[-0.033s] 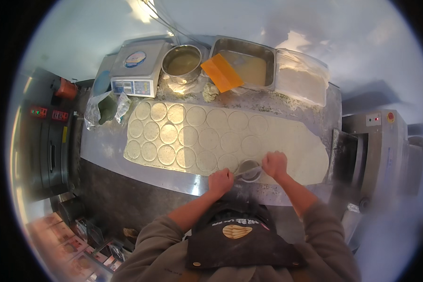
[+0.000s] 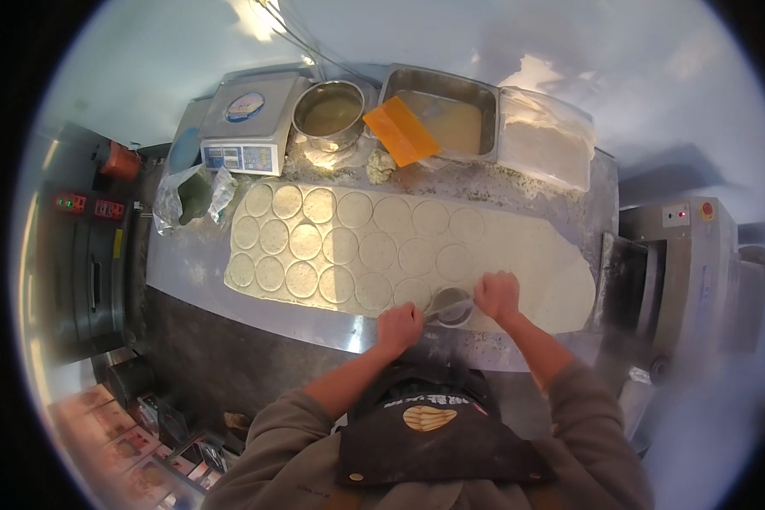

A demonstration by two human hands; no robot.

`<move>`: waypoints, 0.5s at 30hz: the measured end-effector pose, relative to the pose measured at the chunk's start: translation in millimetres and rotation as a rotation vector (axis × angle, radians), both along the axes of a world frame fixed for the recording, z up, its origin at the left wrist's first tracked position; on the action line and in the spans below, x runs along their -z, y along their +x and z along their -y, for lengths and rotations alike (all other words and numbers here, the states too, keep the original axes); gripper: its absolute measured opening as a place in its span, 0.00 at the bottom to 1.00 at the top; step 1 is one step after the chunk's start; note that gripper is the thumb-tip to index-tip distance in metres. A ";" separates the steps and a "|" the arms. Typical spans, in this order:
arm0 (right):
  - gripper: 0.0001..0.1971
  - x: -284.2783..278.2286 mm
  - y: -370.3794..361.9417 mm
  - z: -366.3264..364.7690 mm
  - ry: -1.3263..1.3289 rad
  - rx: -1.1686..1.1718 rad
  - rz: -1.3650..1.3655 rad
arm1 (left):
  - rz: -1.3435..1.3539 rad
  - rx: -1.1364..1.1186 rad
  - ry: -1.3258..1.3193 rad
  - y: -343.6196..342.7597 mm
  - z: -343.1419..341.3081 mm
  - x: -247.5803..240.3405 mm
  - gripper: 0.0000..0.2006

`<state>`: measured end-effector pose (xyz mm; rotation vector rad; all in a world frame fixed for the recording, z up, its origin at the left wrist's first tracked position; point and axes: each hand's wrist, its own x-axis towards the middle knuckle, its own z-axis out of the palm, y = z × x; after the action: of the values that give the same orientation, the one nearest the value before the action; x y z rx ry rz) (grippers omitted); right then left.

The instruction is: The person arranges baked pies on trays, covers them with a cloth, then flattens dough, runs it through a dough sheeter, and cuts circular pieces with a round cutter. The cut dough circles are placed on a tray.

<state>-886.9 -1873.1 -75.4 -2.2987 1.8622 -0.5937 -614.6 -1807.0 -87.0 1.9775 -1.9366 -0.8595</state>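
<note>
A long sheet of rolled dough (image 2: pixel 527 255) lies on the steel table (image 2: pixel 187 263), with several round discs (image 2: pixel 340 246) cut into its left and middle parts. A round metal cutter (image 2: pixel 450 306) sits on the dough near the front edge. My left hand (image 2: pixel 399 327) grips its left side and my right hand (image 2: pixel 497 296) presses on its right side. Both forearms come up from the lower edge in brown sleeves.
Along the back stand a digital scale (image 2: pixel 246 123), a metal bowl (image 2: pixel 330 110), a steel pan (image 2: pixel 450 119) with an orange scraper (image 2: pixel 399 129) and a tray of flour (image 2: pixel 544 140). A crumpled plastic bag (image 2: pixel 191 195) lies at left. An oven (image 2: pixel 76 255) flanks the left side, a machine (image 2: pixel 680 263) the right.
</note>
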 end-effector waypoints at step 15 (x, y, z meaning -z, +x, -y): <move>0.12 6.3 -12.9 13.6 0.092 -0.038 0.048 | 0.050 -0.127 0.005 -20.1 -1.3 -6.8 0.16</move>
<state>-899.8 -1886.7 -81.6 -2.2366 1.7815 -0.5416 -634.7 -1805.7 -80.2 2.1183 -1.8135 -0.7908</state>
